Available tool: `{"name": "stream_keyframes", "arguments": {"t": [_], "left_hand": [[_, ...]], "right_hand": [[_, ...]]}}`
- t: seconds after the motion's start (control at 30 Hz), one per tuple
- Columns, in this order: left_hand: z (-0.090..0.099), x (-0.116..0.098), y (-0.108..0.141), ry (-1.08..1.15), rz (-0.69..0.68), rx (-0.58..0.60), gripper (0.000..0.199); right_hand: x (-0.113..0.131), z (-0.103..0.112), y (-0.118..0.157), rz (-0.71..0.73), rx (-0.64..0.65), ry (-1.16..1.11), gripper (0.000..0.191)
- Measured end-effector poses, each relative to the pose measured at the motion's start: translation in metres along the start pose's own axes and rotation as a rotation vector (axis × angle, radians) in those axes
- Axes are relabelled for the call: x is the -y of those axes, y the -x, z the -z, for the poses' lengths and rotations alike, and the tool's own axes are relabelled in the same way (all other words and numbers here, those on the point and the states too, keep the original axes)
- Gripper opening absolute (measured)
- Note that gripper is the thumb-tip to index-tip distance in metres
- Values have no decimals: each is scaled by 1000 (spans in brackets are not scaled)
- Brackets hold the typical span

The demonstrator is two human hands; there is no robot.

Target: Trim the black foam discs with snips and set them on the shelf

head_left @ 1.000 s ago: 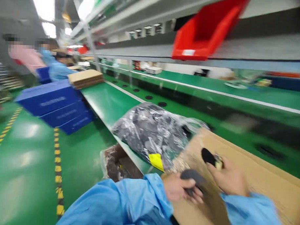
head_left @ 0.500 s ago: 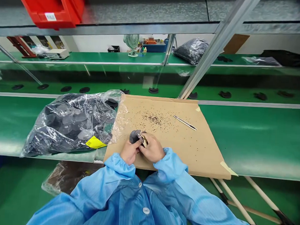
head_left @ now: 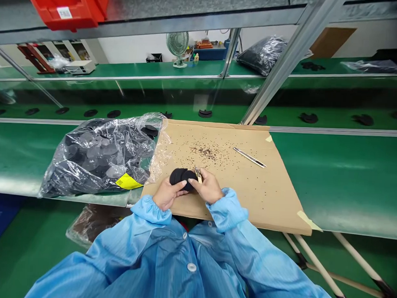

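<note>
My left hand (head_left: 167, 193) is closed on some black rounded foam-like pads (head_left: 178, 176), its thumb pressed on top of them. They overlap, and I cannot tell how many there are. My right hand (head_left: 210, 187) grips a small pair of snips (head_left: 198, 175) with pale handles and a metal tip pointing up, while its thumb rests on the pads' right side. Both hands are over the near edge of a brown cardboard sheet (head_left: 249, 194). Dark crumbs (head_left: 208, 153) lie scattered on the cardboard beyond my hands.
A slim cutter-like tool (head_left: 249, 157) lies on the cardboard. At left sits a clear plastic bag (head_left: 97, 156) full of dark pads, with a yellow label (head_left: 128, 181). Black pieces (head_left: 205, 113) line the green belt behind. A metal post (head_left: 279, 60) rises beyond the cardboard.
The pads have been turned and now show broader dark faces. My right thumb has moved onto them, and the snips now point up beside them. The camera view has shifted slightly.
</note>
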State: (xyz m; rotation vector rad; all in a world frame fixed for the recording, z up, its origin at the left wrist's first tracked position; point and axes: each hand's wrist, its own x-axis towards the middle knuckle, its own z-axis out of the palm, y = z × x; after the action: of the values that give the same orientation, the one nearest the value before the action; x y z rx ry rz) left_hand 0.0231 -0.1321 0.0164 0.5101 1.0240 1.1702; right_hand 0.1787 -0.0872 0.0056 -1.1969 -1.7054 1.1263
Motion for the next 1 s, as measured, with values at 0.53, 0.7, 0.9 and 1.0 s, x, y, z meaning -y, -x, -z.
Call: {"name": "stream_keyframes", "arguments": {"t": [0.53, 0.7, 0.9, 1.0], "left_hand": [[-3, 8, -9, -22, -136, 20, 39], [-2, 4, -9, -14, -131, -1, 37], [-2, 1, -9, -5, -106, 17, 36], [-3, 1, -9, -6, -109, 37, 34]], "right_hand": [[-5, -22, 11, -181, -234, -220, 32], [2, -15, 8, -226, -146, -346, 37], [11, -11, 10, -306, -106, -517, 42], [10, -14, 10, -303, -136, -535, 42]]}}
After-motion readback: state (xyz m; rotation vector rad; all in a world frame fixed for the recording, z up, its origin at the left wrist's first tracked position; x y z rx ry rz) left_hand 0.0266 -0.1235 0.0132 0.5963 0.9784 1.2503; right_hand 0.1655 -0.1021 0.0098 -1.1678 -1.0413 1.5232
